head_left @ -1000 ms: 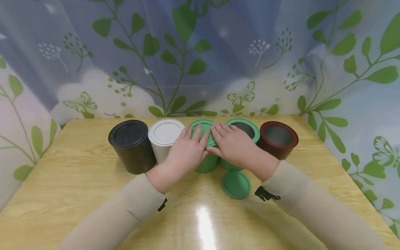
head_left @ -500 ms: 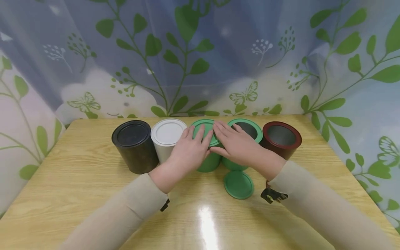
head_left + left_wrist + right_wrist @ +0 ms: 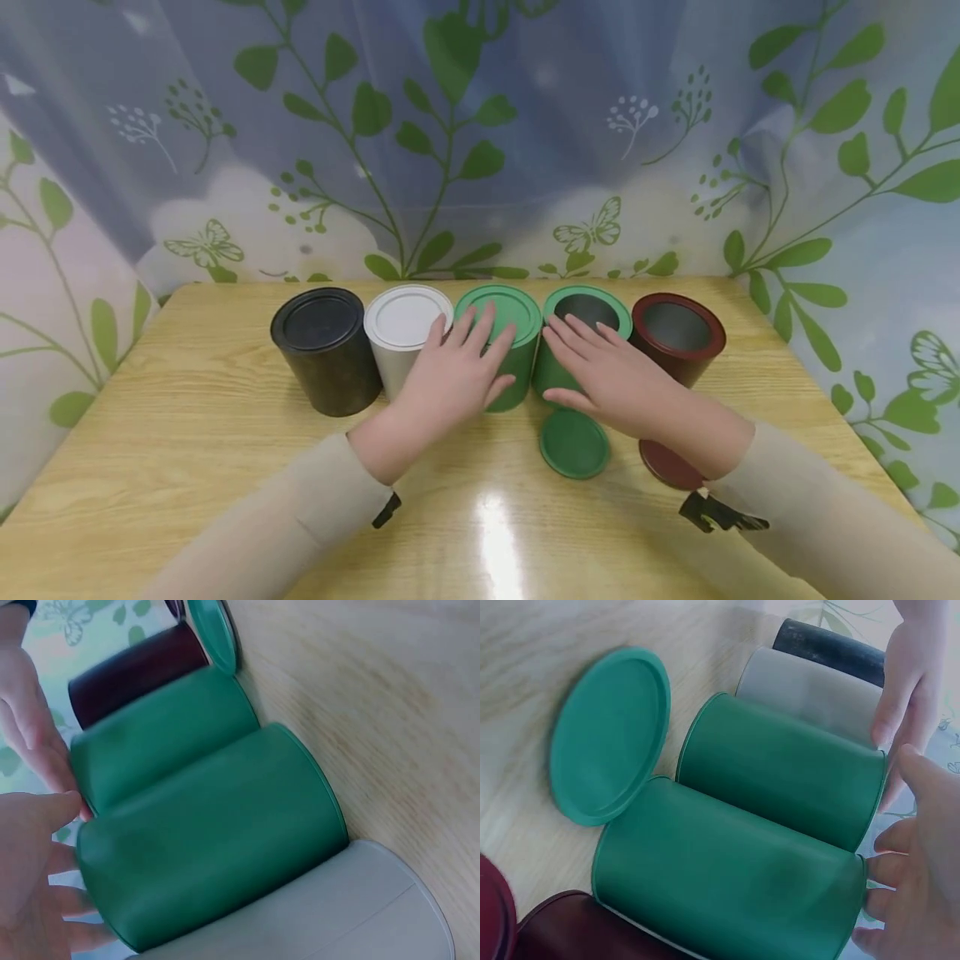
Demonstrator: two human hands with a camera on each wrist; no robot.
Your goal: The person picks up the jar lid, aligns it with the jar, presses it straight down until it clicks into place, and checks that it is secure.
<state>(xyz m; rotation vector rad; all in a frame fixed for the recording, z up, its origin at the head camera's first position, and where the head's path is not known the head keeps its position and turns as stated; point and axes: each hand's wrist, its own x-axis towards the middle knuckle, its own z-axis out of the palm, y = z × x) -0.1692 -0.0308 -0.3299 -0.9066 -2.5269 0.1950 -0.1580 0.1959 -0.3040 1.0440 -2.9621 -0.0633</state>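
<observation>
My left hand (image 3: 457, 371) reaches over the lidded green can (image 3: 514, 379) in the head view, its spread fingers overlapping the green lid. Beside it, my right hand (image 3: 611, 373) has its fingers extended at the near rim of a second green can (image 3: 555, 367), whose top is uncovered and shows a dark inside. Neither hand grips anything. A loose green lid (image 3: 574, 443) lies on the table just in front of that uncovered can. In the right wrist view the fingers (image 3: 889, 870) of my right hand are at the can's top edge.
The cans stand in a row on a wooden table (image 3: 225, 467). Left are a black can (image 3: 337, 375) and a white can (image 3: 392, 367), both lidded. Right is an uncovered dark red can (image 3: 678, 354); its dark red lid (image 3: 667, 465) lies partly under my right forearm. A leaf-patterned curtain (image 3: 480, 208) hangs behind.
My right hand has moved right, off the lidded green can to the uncovered one. My left hand stays over the green lid. The dark red lid has come into sight.
</observation>
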